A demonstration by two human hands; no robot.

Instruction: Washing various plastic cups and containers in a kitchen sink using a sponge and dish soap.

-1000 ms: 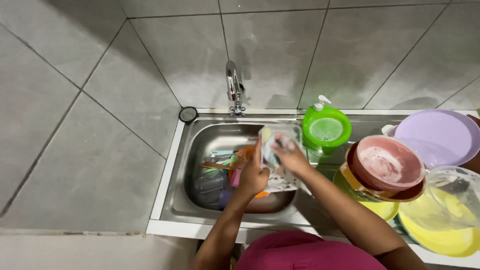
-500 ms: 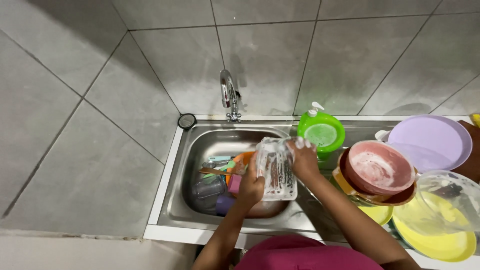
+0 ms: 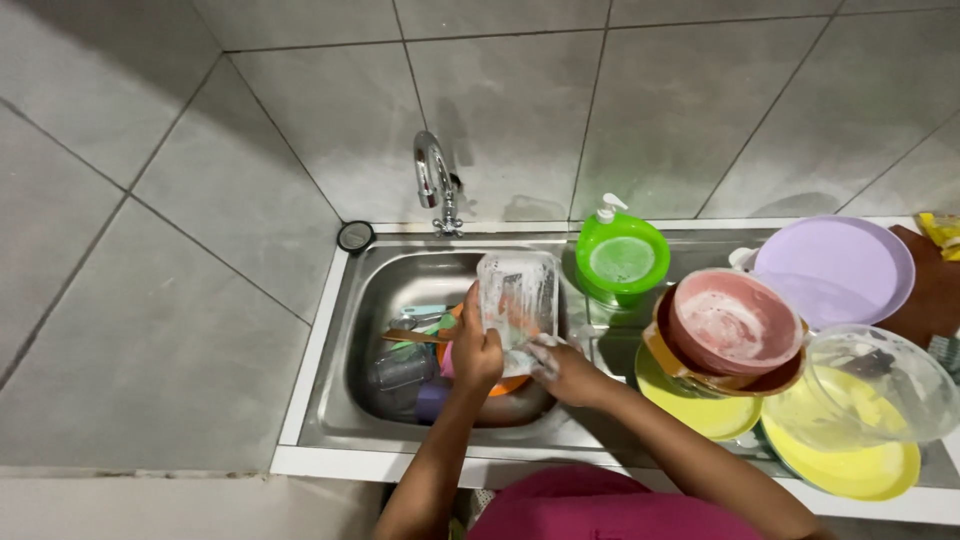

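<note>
Hands (image 3: 520,360) gripping clear container (image 3: 518,298), upright (lengthwise away)

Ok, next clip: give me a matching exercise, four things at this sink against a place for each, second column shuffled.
Things:
1. clear container
2. green bowl
3. purple plate
4. tap

Places:
A. far right of the counter, behind the stacked bowls
B. on the sink's back edge, by the tiled wall
C. held above the sink basin by the left hand
D. just right of the basin, with a pump bottle

Pairs: 1-C, 2-D, 3-A, 4-B
</note>
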